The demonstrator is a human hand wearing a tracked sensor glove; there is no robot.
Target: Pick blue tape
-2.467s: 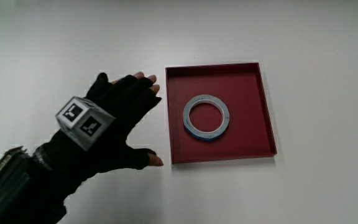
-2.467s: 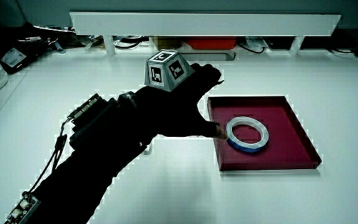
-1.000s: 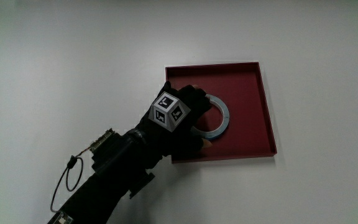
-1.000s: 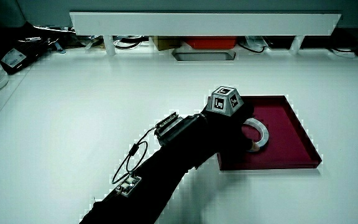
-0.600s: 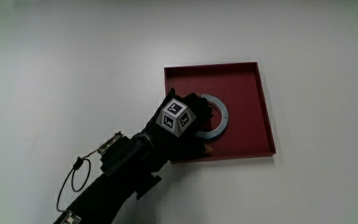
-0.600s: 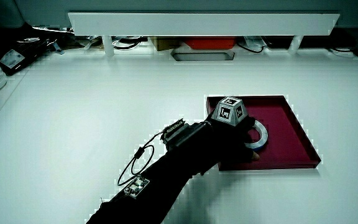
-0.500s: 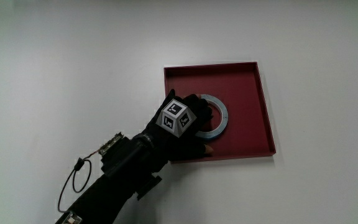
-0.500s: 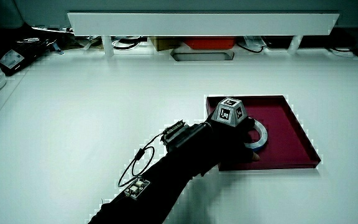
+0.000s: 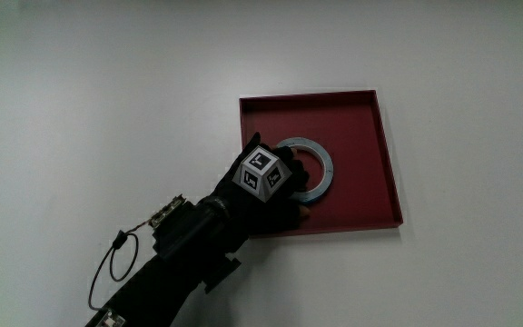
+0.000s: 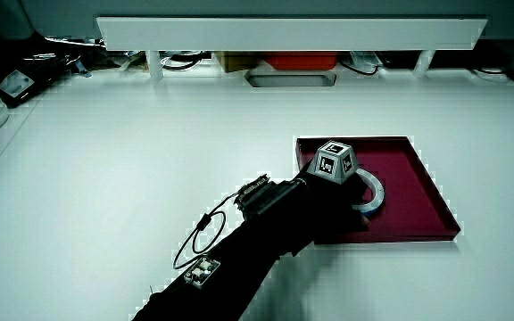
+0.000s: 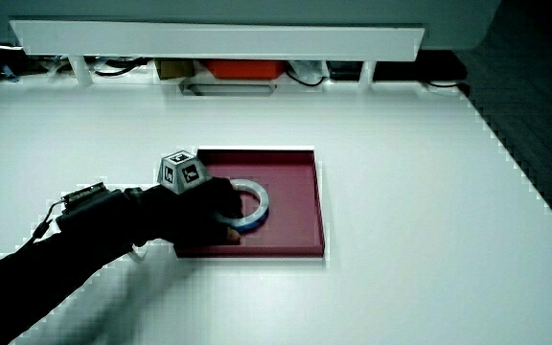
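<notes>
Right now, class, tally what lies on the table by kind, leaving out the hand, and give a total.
Rolls of blue tape: 1
Red trays: 1
Total: 2

Place: a lab or test bench set up for recording.
Worktop: a bare white worktop (image 10: pixel 132 152) with a low white partition (image 10: pixel 293 34) along its edge.
Clutter: cables and equipment (image 10: pixel 56 55) lie by the partition in both side views.
Marker: a patterned cube (image 9: pixel 260 173) on the gloved hand (image 9: pixel 266 186).
</notes>
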